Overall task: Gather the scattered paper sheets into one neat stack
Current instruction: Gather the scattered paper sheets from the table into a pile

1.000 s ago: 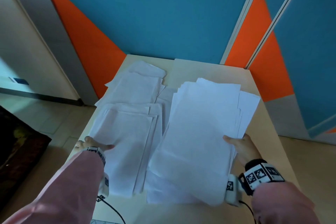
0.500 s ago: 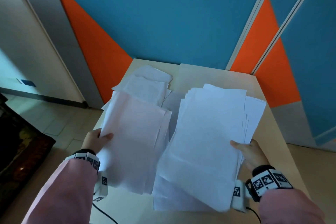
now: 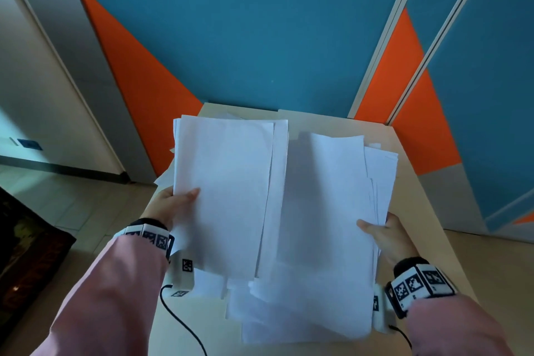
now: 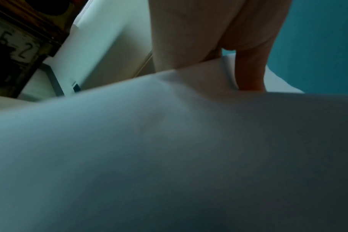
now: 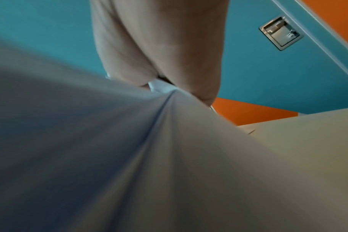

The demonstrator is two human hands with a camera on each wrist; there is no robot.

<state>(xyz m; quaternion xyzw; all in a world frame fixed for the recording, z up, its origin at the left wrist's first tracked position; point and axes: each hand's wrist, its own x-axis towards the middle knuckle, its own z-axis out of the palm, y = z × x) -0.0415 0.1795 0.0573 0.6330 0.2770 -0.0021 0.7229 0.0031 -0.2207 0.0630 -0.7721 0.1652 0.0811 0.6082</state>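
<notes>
Two bundles of white paper are lifted above the beige table. My left hand grips the left bundle by its left edge, thumb on top. That bundle overlaps the left side of the right bundle, which my right hand holds at its right edge, thumb on top. In the left wrist view the left hand pinches paper that fills the frame. In the right wrist view the right hand pinches creased sheets. More sheets show below the two bundles.
The small table stands against a blue and orange wall. A grey door frame and tiled floor lie to the left. A black cable hangs from my left wrist over the table's near edge. A dark rug is at far left.
My left hand has picked up the left pile off the table and brought it up and rightward over the right bundle. The right hand keeps holding its bundle, raised a little.
</notes>
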